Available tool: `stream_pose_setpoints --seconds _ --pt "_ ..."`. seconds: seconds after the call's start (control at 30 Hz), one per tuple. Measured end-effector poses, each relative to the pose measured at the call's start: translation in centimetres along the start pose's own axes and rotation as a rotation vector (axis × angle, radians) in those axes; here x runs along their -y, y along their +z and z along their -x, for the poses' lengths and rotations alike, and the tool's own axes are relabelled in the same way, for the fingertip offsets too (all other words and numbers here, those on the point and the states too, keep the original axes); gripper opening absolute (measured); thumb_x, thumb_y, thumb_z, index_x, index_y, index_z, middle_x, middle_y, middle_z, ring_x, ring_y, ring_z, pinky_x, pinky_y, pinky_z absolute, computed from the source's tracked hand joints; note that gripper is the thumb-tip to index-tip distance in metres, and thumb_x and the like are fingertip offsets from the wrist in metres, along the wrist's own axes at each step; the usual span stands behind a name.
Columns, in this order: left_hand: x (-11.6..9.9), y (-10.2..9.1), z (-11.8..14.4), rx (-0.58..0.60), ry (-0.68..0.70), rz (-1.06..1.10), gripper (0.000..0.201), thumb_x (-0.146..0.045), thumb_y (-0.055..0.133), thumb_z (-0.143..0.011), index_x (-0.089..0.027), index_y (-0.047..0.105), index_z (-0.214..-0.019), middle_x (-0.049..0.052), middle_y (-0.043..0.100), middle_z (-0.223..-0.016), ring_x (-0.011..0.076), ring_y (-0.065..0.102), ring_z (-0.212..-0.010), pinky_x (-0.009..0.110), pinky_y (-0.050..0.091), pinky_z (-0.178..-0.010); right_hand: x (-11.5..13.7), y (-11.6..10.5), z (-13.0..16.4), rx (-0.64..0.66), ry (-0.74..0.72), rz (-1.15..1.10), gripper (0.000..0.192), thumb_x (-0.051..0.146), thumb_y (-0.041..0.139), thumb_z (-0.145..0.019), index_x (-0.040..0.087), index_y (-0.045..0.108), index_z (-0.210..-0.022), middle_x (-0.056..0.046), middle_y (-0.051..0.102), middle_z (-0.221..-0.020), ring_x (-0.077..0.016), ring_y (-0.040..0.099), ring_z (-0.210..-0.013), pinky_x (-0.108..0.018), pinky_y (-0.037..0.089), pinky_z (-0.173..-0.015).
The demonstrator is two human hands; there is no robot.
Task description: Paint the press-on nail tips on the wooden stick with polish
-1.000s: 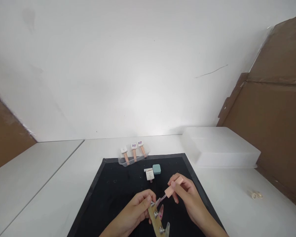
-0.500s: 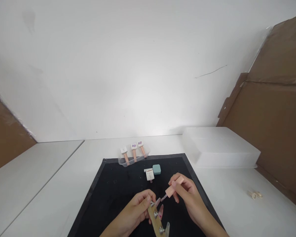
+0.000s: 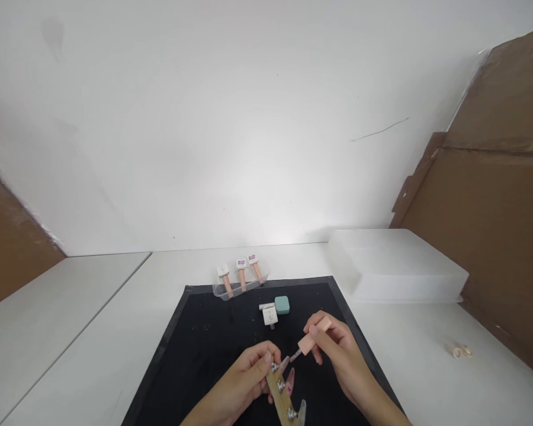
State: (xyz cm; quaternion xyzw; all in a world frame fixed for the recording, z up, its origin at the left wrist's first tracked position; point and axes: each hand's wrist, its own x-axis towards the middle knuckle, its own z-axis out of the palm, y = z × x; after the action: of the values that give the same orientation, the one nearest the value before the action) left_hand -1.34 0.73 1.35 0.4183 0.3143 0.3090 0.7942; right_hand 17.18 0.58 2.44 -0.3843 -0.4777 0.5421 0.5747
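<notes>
My left hand [image 3: 253, 370] is closed on one end of a wooden nail-tip stand [image 3: 279, 391], a strip with silvery round mounts. Several false nails stick out from its right side; the middle false nail [image 3: 289, 382] is pink, and another [image 3: 301, 412] looks clear. Between the thumb and fingers of my right hand [image 3: 337, 349] is a nail polish brush [image 3: 311, 339] with a peach cap handle. Its bristles point down-left, right beside the topmost false nail [image 3: 284, 364]; whether they touch it I cannot tell. A white polish bottle [image 3: 270, 315] lies beyond my hands.
Behind the bottle is a mint-green square item [image 3: 282, 305]. A clear tray [image 3: 224, 296] with three peach-capped polish bottles overlaps the black mat's [image 3: 204, 349] back edge. To the right stand a translucent plastic box [image 3: 404, 272] and small beige rings [image 3: 458, 351].
Almost nothing differs. Both hands, the stand and the brush keep nearly the same places, with the brush tip still by the topmost false nail.
</notes>
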Motion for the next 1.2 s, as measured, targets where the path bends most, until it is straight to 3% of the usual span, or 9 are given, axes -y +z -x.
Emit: stream_pose_setpoints --seconds 0.6,1.0,1.2 --pt "0.07 0.21 -0.11 0.031 -0.005 0.001 0.034 -0.049 0.057 -0.076 -0.016 0.049 -0.075 0.002 0.055 -0.064 0.0132 0.053 -0.061 0.024 0.031 -0.052 0.08 0.23 0.12 0.111 0.074 0.019 0.027 0.042 0.065 -0.077 0.015 0.063 -0.072 0.004 0.052 -0.054 -0.0069 0.039 -0.042 -0.020 0.031 -0.042" --pt "0.13 0.39 0.04 0.030 0.003 0.013 0.033 -0.047 0.059 -0.075 -0.016 0.050 -0.073 -0.001 0.049 -0.060 0.0120 0.052 -0.059 0.023 0.031 -0.051 -0.08 0.14 -0.41 -0.024 0.093 0.058 0.034 0.041 0.066 -0.074 0.016 0.052 -0.056 0.002 0.054 -0.058 -0.0073 0.038 -0.042 -0.021 0.030 -0.041" --pt "0.27 0.03 0.13 0.033 0.006 0.021 0.031 -0.046 0.058 -0.077 -0.016 0.050 -0.074 0.001 0.054 -0.062 0.0129 0.054 -0.061 0.023 0.031 -0.051 0.22 0.18 -0.46 -0.110 0.088 -0.001 0.030 0.042 0.066 -0.074 0.016 0.057 -0.060 0.003 0.049 -0.061 -0.0066 0.033 -0.041 -0.021 0.029 -0.041"
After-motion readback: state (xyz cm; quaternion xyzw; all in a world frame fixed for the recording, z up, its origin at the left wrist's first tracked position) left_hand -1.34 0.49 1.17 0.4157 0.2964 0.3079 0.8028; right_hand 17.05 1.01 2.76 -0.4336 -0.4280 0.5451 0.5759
